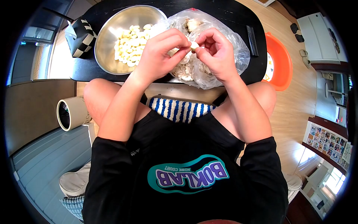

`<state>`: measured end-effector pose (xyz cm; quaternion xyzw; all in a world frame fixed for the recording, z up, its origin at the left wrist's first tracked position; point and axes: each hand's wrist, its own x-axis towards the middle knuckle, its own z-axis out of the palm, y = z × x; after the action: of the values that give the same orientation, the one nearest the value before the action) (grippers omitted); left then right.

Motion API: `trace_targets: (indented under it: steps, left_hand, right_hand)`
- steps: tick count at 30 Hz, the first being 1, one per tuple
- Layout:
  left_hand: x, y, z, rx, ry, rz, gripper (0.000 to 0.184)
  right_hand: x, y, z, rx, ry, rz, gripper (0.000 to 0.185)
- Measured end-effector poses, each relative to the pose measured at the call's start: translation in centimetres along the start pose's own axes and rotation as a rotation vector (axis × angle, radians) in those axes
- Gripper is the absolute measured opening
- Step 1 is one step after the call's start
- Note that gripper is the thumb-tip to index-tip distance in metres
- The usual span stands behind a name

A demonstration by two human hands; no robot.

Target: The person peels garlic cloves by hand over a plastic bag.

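Observation:
A pale garlic clove (194,46) is pinched between the fingertips of both hands, above a clear plastic bag (236,54). My left hand (162,50) is closed at its left side, thumb and forefinger meeting there. Curled fingers of my right hand (216,56) grip it from the other side. Inside the bag lie a garlic bulb (193,25) and loose papery skins (182,71), partly hidden by my hands. Left of my left hand, a steel bowl (106,41) holds many peeled garlic cloves (130,45).
The black table (220,9) carries all this. A dark narrow bar (252,41) lies right of the bag, and a checkered tissue box (82,38) sits at the left edge. An orange basin (281,61) stands beyond the right edge; a cream bin (76,110) is at lower left.

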<state>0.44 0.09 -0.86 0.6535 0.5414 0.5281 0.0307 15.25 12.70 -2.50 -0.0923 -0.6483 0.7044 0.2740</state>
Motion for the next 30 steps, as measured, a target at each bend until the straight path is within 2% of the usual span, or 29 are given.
trace_targets:
  steps: [6,14,17,24,26,27,30]
  left_hand:
    - [0.0,0.2,-0.3,0.023,-0.046,-0.022,0.017]
    - [-0.1,0.2,-0.3,0.051,-0.117,-0.035,0.018]
    - [-0.1,0.1,-0.1,0.017,-0.100,-0.053,0.017]
    - [0.1,0.2,-0.2,0.006,-0.088,-0.064,0.015]
    - [0.0,0.2,-0.3,0.007,-0.082,-0.064,0.015]
    - [0.0,0.3,-0.3,0.014,-0.098,-0.111,0.015]
    - [-0.3,0.2,-0.2,0.043,-0.115,-0.186,0.014]
  right_hand:
    - [0.0,-0.4,0.0,-0.123,-0.003,-0.052,0.019]
    - [0.0,-0.9,-0.4,-0.294,-0.084,0.028,0.017]
    - [0.1,-0.2,-0.4,-0.136,-0.027,-0.004,0.014]
    - [0.0,-0.5,-0.5,-0.135,-0.055,-0.070,0.013]
    - [0.0,-1.1,-0.3,-0.401,-0.062,-0.099,0.014]
    - [0.0,-1.2,-0.3,-0.403,-0.063,-0.105,0.014]
    - [0.3,-0.7,-0.6,-0.753,-0.055,-0.309,0.016]
